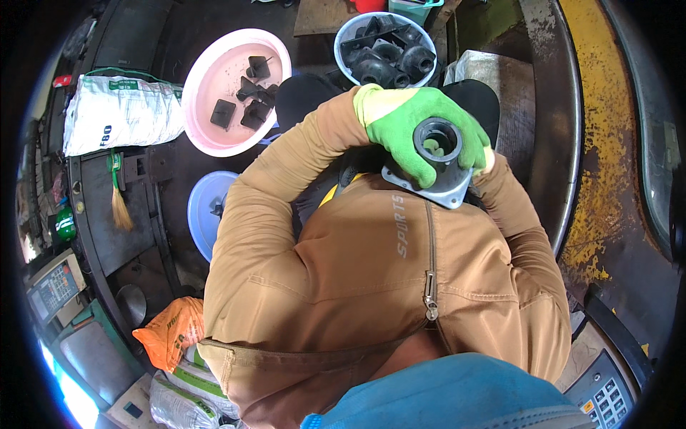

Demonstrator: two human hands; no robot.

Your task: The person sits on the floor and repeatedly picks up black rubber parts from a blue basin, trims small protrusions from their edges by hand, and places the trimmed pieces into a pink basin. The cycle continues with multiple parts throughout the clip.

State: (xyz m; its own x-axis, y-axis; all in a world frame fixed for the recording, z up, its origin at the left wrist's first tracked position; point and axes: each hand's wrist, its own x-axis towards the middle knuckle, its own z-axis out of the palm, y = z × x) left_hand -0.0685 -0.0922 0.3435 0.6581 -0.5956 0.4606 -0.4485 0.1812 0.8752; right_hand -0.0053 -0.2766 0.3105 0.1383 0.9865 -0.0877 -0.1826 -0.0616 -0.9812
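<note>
My left hand (396,118), in a green glove with a pale yellow cuff, is closed around the near and left side of a black rubber boot (450,171). This part has a square flange with corner holes and a round, ringed opening that faces up. My right hand (474,146), gloved too, grips its right side and is partly hidden behind the other glove. Green glove fingertips show through the opening. Both hands hold the part close in front of my brown jacket.
Ahead stands a round basin (350,61) full of black rubber parts. A pink basin (196,107) at the left holds several small black pieces. Below it is a blue basin (204,204). White sacks (121,114) lie far left; a yellow, worn machine panel (600,143) rises at right.
</note>
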